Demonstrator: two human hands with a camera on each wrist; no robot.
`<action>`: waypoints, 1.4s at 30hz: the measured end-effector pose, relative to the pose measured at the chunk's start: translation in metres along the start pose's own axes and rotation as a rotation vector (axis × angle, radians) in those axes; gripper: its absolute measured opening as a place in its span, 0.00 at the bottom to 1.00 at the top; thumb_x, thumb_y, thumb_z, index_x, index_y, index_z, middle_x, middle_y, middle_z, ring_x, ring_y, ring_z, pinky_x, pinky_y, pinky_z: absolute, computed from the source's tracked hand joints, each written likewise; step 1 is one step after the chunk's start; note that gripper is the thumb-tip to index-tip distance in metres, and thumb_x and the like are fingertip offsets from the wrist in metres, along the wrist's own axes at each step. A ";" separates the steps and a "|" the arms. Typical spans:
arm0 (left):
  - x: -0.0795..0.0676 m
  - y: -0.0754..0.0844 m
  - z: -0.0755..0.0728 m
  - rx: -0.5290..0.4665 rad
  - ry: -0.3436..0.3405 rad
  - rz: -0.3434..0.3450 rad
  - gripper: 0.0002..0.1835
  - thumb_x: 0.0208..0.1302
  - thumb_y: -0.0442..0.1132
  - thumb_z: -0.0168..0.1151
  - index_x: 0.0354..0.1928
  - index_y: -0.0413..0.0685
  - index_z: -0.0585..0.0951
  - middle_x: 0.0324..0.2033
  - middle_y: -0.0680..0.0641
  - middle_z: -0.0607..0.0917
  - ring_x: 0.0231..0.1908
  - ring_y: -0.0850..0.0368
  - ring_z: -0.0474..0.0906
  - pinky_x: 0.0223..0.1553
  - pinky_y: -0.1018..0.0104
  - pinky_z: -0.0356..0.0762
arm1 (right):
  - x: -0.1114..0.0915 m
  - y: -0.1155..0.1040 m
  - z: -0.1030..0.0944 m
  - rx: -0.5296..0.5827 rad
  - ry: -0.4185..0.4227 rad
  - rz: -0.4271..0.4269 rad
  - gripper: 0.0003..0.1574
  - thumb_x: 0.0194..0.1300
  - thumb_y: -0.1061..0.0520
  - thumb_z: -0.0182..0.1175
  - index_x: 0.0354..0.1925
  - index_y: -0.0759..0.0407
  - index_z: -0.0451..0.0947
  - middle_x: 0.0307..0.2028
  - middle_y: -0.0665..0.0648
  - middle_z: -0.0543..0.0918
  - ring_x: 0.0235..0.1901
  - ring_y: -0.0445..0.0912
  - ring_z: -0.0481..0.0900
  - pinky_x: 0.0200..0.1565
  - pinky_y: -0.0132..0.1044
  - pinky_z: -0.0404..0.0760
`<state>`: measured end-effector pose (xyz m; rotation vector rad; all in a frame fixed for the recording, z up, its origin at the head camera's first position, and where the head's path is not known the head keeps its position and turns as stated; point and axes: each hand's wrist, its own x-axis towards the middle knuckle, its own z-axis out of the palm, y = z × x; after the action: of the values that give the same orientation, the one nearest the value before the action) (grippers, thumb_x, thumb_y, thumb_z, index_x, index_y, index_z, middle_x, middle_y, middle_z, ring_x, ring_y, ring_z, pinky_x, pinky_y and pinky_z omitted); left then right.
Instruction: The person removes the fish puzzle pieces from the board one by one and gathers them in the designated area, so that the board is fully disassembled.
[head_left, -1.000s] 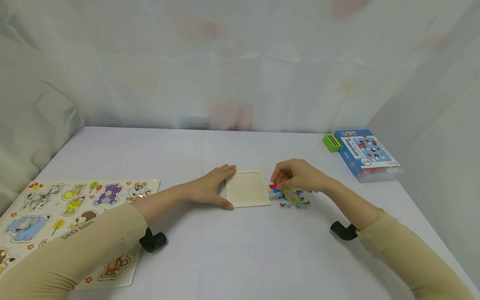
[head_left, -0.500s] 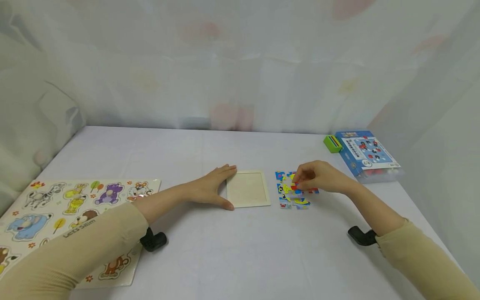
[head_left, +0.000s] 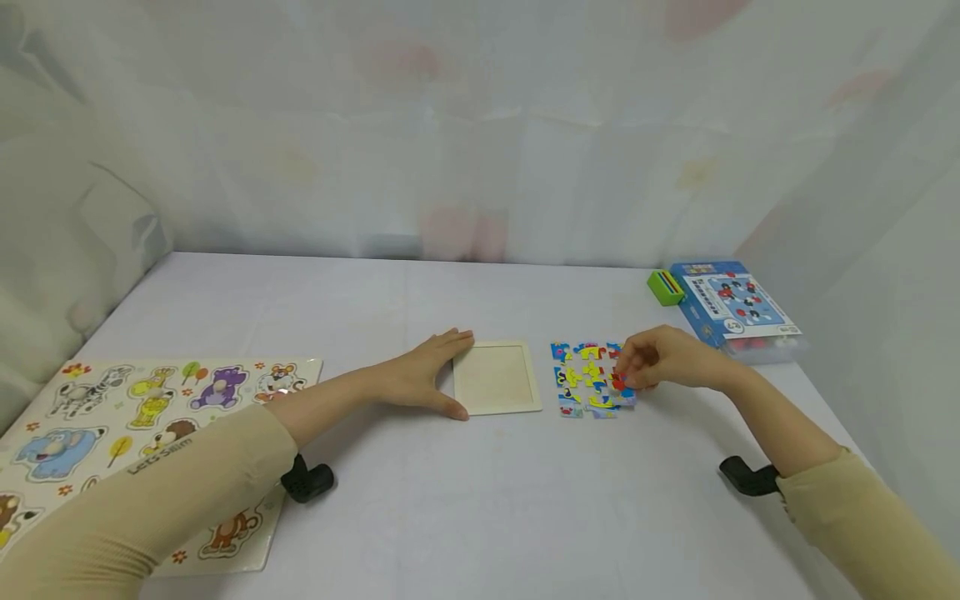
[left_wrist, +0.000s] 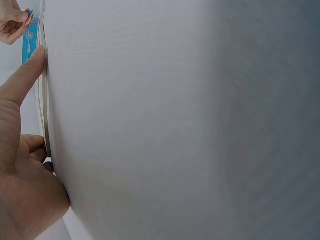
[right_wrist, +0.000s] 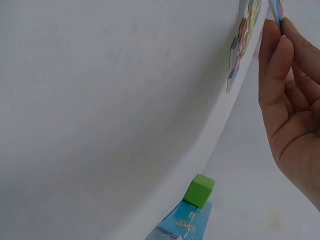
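In the head view my left hand (head_left: 420, 375) rests at the left side of a cream square puzzle tray (head_left: 495, 379), thumb and fingers spread straight along its edge. The tray has a raised rim and a bare inside. My right hand (head_left: 667, 358) pinches a red and blue jigsaw piece (head_left: 619, 382) between thumb and fingertips. In the right wrist view that piece (right_wrist: 276, 11) stands on edge, off the table. Several loose jigsaw pieces (head_left: 591, 373) in yellow, blue and red lie in rows just right of the tray, below and left of my right hand.
A large animal picture board (head_left: 150, 392) lies at the left under my left forearm. At the back right are a small green block (head_left: 665, 287) and a blue box (head_left: 738, 308) with a clear end. A pale curtain (head_left: 480, 133) hangs behind the table.
My right hand has carried the red and blue piece rightward, from beside the tray across the loose pieces to their right side. My left hand and the tray have stayed put.
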<state>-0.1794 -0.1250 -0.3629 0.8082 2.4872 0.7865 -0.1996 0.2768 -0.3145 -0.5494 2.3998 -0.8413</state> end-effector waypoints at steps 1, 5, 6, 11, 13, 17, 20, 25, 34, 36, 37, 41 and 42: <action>0.000 0.000 0.000 0.003 0.000 -0.001 0.62 0.50 0.61 0.74 0.78 0.44 0.48 0.80 0.51 0.45 0.81 0.50 0.33 0.81 0.47 0.36 | -0.001 0.000 0.000 0.003 -0.006 0.007 0.10 0.60 0.56 0.68 0.39 0.60 0.81 0.28 0.55 0.80 0.28 0.42 0.78 0.33 0.35 0.83; 0.000 -0.001 0.000 0.003 -0.004 -0.009 0.63 0.50 0.60 0.74 0.78 0.44 0.48 0.80 0.50 0.45 0.81 0.49 0.33 0.81 0.46 0.36 | -0.005 0.002 -0.001 0.008 -0.027 0.033 0.11 0.60 0.56 0.68 0.39 0.60 0.81 0.29 0.55 0.80 0.29 0.42 0.78 0.34 0.33 0.83; 0.000 -0.001 0.001 0.002 -0.004 -0.009 0.63 0.50 0.60 0.74 0.78 0.44 0.48 0.80 0.50 0.45 0.81 0.49 0.33 0.81 0.46 0.36 | -0.006 0.002 -0.002 0.007 -0.031 0.040 0.10 0.60 0.56 0.68 0.39 0.60 0.81 0.29 0.55 0.81 0.29 0.42 0.78 0.34 0.33 0.82; 0.001 0.000 0.000 0.011 -0.004 -0.002 0.62 0.50 0.60 0.74 0.78 0.44 0.48 0.80 0.50 0.45 0.81 0.49 0.33 0.81 0.46 0.36 | -0.010 0.008 -0.003 0.010 -0.045 0.057 0.10 0.60 0.57 0.68 0.39 0.61 0.82 0.29 0.55 0.82 0.29 0.42 0.78 0.34 0.32 0.82; 0.001 0.000 0.000 0.015 -0.003 0.004 0.63 0.50 0.61 0.74 0.78 0.43 0.48 0.80 0.50 0.45 0.81 0.49 0.33 0.81 0.46 0.35 | -0.010 0.010 -0.003 0.014 -0.048 0.058 0.11 0.59 0.58 0.68 0.40 0.61 0.82 0.29 0.55 0.82 0.28 0.42 0.78 0.33 0.32 0.82; 0.001 -0.001 0.000 0.016 0.001 0.006 0.63 0.50 0.61 0.74 0.78 0.43 0.48 0.80 0.50 0.45 0.81 0.49 0.33 0.81 0.46 0.36 | -0.010 0.011 -0.003 0.018 -0.045 0.065 0.11 0.60 0.57 0.68 0.40 0.62 0.82 0.28 0.55 0.82 0.28 0.42 0.78 0.33 0.32 0.83; 0.001 -0.001 0.000 0.013 0.003 0.006 0.63 0.50 0.61 0.74 0.78 0.43 0.48 0.80 0.50 0.45 0.81 0.49 0.33 0.81 0.46 0.36 | -0.009 0.011 -0.002 0.013 -0.043 0.076 0.11 0.60 0.57 0.69 0.40 0.61 0.83 0.28 0.55 0.82 0.28 0.43 0.79 0.34 0.32 0.83; 0.001 0.000 0.000 0.009 0.001 0.005 0.63 0.50 0.61 0.74 0.78 0.44 0.48 0.80 0.50 0.45 0.81 0.49 0.33 0.81 0.46 0.36 | -0.007 0.010 0.001 -0.008 -0.038 0.089 0.10 0.59 0.57 0.69 0.39 0.60 0.83 0.27 0.54 0.81 0.28 0.44 0.79 0.34 0.32 0.83; 0.000 0.000 0.000 0.004 0.001 -0.002 0.62 0.50 0.61 0.74 0.78 0.45 0.48 0.80 0.51 0.45 0.81 0.50 0.33 0.81 0.46 0.36 | -0.006 0.007 0.003 -0.024 -0.025 0.091 0.08 0.59 0.59 0.69 0.38 0.59 0.84 0.26 0.53 0.81 0.27 0.44 0.79 0.33 0.32 0.83; 0.000 0.000 0.000 0.004 0.000 -0.001 0.62 0.50 0.61 0.74 0.78 0.45 0.48 0.80 0.51 0.45 0.81 0.50 0.32 0.81 0.46 0.35 | -0.006 0.006 0.003 -0.028 -0.022 0.086 0.08 0.59 0.59 0.68 0.38 0.60 0.84 0.26 0.53 0.81 0.26 0.43 0.79 0.33 0.31 0.83; 0.000 -0.001 0.000 0.003 0.000 -0.002 0.62 0.50 0.61 0.74 0.78 0.45 0.48 0.80 0.51 0.45 0.81 0.50 0.32 0.81 0.46 0.35 | -0.006 0.006 0.003 -0.030 -0.021 0.085 0.07 0.59 0.59 0.68 0.38 0.59 0.84 0.26 0.53 0.81 0.26 0.43 0.79 0.33 0.31 0.83; 0.001 -0.002 0.001 0.002 -0.001 -0.004 0.62 0.50 0.61 0.74 0.78 0.46 0.48 0.80 0.52 0.45 0.81 0.50 0.32 0.81 0.46 0.36 | -0.006 0.006 0.004 -0.027 -0.022 0.079 0.08 0.60 0.59 0.68 0.39 0.60 0.84 0.26 0.53 0.81 0.26 0.43 0.79 0.33 0.31 0.83; 0.001 -0.002 0.001 0.001 -0.002 -0.005 0.62 0.50 0.61 0.74 0.78 0.46 0.48 0.80 0.52 0.45 0.81 0.51 0.32 0.81 0.46 0.36 | -0.006 0.006 0.004 -0.028 -0.023 0.075 0.08 0.60 0.59 0.68 0.39 0.60 0.84 0.26 0.53 0.82 0.26 0.43 0.79 0.33 0.31 0.83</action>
<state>-0.1805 -0.1252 -0.3648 0.8017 2.4876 0.7824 -0.1937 0.2826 -0.3196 -0.4739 2.3990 -0.7661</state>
